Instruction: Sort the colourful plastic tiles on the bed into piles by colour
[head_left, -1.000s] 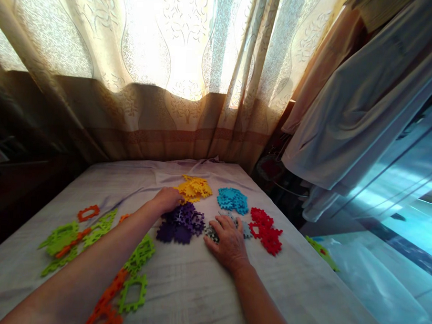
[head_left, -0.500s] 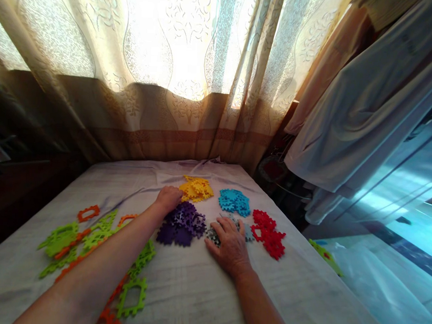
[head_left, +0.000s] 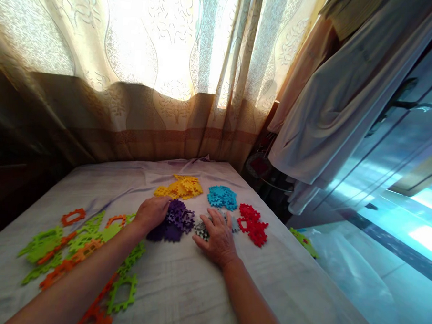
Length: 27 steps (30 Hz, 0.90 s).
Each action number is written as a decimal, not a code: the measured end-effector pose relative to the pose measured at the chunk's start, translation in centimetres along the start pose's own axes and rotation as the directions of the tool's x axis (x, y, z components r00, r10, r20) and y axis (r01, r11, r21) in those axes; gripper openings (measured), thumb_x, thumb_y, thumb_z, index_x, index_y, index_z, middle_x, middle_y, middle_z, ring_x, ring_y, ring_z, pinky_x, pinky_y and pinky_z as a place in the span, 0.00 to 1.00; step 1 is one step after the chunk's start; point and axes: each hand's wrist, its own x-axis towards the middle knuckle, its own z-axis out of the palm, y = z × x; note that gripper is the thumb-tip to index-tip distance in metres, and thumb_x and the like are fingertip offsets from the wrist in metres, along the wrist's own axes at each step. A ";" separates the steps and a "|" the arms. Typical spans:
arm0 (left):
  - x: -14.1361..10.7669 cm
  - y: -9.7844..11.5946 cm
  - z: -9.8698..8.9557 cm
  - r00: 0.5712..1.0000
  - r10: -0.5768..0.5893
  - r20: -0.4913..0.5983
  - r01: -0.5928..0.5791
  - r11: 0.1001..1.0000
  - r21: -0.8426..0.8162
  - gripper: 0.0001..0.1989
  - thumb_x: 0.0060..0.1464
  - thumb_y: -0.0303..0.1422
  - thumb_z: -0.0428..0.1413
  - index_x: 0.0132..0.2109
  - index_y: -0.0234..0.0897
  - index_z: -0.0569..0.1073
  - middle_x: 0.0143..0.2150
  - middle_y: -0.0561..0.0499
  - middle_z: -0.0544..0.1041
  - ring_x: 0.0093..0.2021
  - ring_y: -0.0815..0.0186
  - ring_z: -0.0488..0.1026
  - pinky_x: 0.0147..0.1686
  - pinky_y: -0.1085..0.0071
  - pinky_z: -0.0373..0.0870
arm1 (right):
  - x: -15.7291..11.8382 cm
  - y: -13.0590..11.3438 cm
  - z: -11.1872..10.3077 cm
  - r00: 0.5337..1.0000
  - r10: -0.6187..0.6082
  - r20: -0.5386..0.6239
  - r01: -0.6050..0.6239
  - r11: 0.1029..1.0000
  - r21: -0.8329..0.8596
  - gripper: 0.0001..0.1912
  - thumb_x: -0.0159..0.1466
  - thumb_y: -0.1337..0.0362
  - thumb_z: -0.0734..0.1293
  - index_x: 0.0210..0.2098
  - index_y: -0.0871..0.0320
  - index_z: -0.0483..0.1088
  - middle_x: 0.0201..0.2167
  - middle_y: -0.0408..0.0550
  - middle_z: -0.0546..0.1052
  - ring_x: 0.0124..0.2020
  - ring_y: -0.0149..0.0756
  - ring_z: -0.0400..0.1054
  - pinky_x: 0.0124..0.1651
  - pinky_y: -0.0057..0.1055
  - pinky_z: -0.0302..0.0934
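Observation:
My left hand (head_left: 152, 212) is at the left edge of a pile of dark purple interlocking plastic pieces (head_left: 175, 222). Its fingers are curled together, and whatever they may hold is hidden. Just beyond it lies a pile of yellow pieces (head_left: 184, 186). My right hand (head_left: 218, 238) rests with spread fingers over a pile of grey pieces (head_left: 200, 228), partly covering them. Close by on the right are the red pieces (head_left: 256, 227), and behind the grey ones sit the light blue pieces (head_left: 222, 197).
Green pieces (head_left: 42, 245) and orange pieces (head_left: 74, 216) lie mixed on the left, partly under my left forearm. Everything rests on a pale sheet (head_left: 182, 284). A curtain (head_left: 157, 116) hangs behind, and light clothes (head_left: 318, 114) hang at the right.
My left hand has drawn back from the yellow pile toward the purple one, uncovering yellow pieces. My right hand stays over the grey pieces. The view has shifted right.

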 end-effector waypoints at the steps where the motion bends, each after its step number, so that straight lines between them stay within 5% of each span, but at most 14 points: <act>1: -1.2 0.0 0.1 1.000 0.004 -0.025 -0.005 1.000 -0.019 0.19 0.64 0.35 0.42 0.51 0.41 0.74 0.50 0.47 0.79 0.49 0.62 0.76 0.50 0.66 0.69 | -0.1 0.0 0.0 0.999 0.021 -0.040 -0.022 1.000 -0.016 0.26 0.60 0.49 0.68 0.54 0.53 0.70 0.60 0.57 0.67 0.62 0.51 0.57 0.66 0.57 0.33; 7: -9.1 -2.3 1.2 0.951 0.033 -0.308 -0.104 0.971 -0.217 0.17 0.61 0.40 0.45 0.47 0.41 0.76 0.45 0.48 0.82 0.44 0.62 0.79 0.48 0.66 0.73 | -1.0 -0.3 0.5 0.947 0.262 -0.187 -0.281 0.956 -0.084 0.23 0.63 0.53 0.65 0.54 0.56 0.70 0.59 0.60 0.67 0.61 0.52 0.57 0.62 0.54 0.43; 14: -16.0 -4.8 1.0 0.884 -0.016 -0.466 -0.084 0.978 -0.191 0.18 0.61 0.45 0.46 0.45 0.42 0.76 0.41 0.49 0.82 0.40 0.63 0.79 0.44 0.69 0.75 | -1.3 -0.3 0.7 0.982 0.166 -0.090 -0.173 0.982 -0.078 0.23 0.62 0.53 0.66 0.53 0.57 0.71 0.59 0.59 0.68 0.60 0.50 0.59 0.61 0.51 0.47; 23: -21.7 -7.2 1.0 0.887 -0.061 -0.458 0.019 0.995 -0.096 0.20 0.62 0.42 0.44 0.49 0.41 0.76 0.47 0.47 0.81 0.47 0.60 0.77 0.52 0.62 0.70 | -1.7 -0.1 0.5 0.974 0.094 -0.208 -0.118 0.987 -0.111 0.20 0.64 0.55 0.63 0.52 0.58 0.71 0.56 0.59 0.70 0.56 0.50 0.62 0.61 0.53 0.47; 27: -24.4 -8.8 1.2 0.902 -0.202 -0.382 0.221 0.975 0.007 0.22 0.60 0.43 0.45 0.54 0.42 0.73 0.57 0.44 0.75 0.59 0.53 0.69 0.61 0.49 0.58 | -2.8 -2.0 0.5 0.955 -0.014 -0.296 -0.019 0.994 -0.109 0.18 0.66 0.58 0.61 0.51 0.59 0.71 0.56 0.59 0.70 0.58 0.49 0.61 0.62 0.53 0.47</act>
